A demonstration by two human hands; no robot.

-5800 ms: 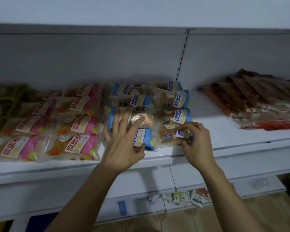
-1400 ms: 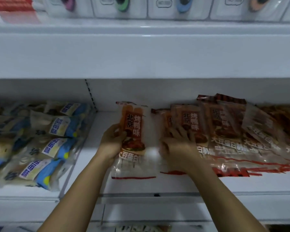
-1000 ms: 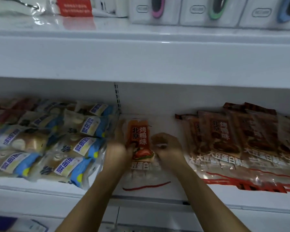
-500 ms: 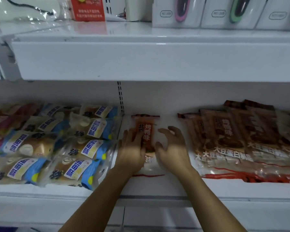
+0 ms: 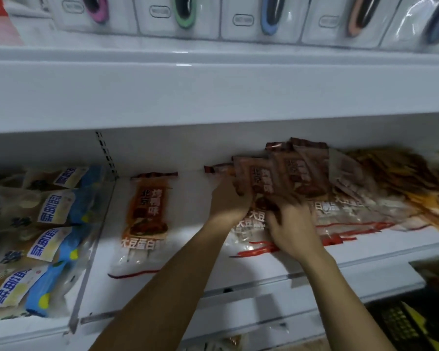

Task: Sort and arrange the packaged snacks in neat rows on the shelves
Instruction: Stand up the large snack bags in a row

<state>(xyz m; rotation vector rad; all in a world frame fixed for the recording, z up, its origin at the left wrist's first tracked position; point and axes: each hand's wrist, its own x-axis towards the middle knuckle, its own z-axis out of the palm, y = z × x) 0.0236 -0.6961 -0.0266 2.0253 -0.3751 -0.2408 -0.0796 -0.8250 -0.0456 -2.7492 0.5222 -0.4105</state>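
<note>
1. While a single brown snack packet (image 5: 147,214) lies flat and alone on the white shelf (image 5: 195,252), both of the person's hands work at the pile of matching brown packets (image 5: 284,188) further right.
2. The left hand (image 5: 228,201) reaches into the pile's left edge; its fingers are hidden behind the packets, so its hold cannot be told.
3. The right hand (image 5: 289,224) lies on the pile's front, fingers curled onto a packet, though blur hides the exact hold.
4. The lone packet lies well to the left of both hands, apart from them, its length running front to back.
5. Left of a clear divider (image 5: 91,252), blue-labelled cake packets (image 5: 48,236) lie in rows.
6. Right of the pile lie orange packets (image 5: 401,178), blurred.
7. Above, white boxed items (image 5: 178,16) stand on the upper shelf.
</note>
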